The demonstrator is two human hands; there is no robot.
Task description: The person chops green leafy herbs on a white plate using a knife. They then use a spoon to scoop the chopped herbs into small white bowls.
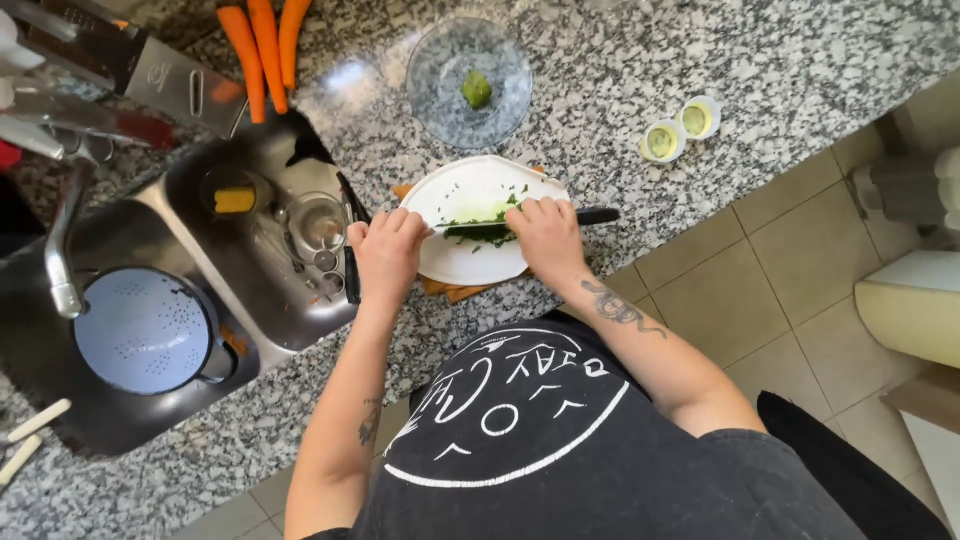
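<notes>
Herbs under the knife on a white board

Head view: Both hands work over a white cutting board (470, 255) that lies on a wooden board (447, 290), only the wood's edges showing beneath it, most likely to give a steadier base on the granite counter (700, 60). The right hand (545, 235) is closed around a black-handled knife (590, 216), with the handle end poking out to the right and the blade running left across the board. The left hand (388, 250) rests at the board's left edge with fingers curled in loosely, near the blade tip, seemingly to steady the blade or the board; whether it touches the metal cannot be told. The chopped green herbs (482, 228) sit in a dark heap mid-board, right under the blade, with small flecks scattered above.

Just beyond the board stands a glass bowl (470, 70) with a small green lump inside, near at hand. Two halved boiled eggs (680, 130) lie to its right, well apart from the board. Peeled carrots (265, 45) rest at the counter's back, beside a metal grater (170, 80) that is cut off by the frame. The steel sink (250, 160) to the left holds a pale blue colander (145, 330) and a few small glass items that are hard to make out.

The blade's edge is mostly hidden by the right hand and the herbs.
</notes>
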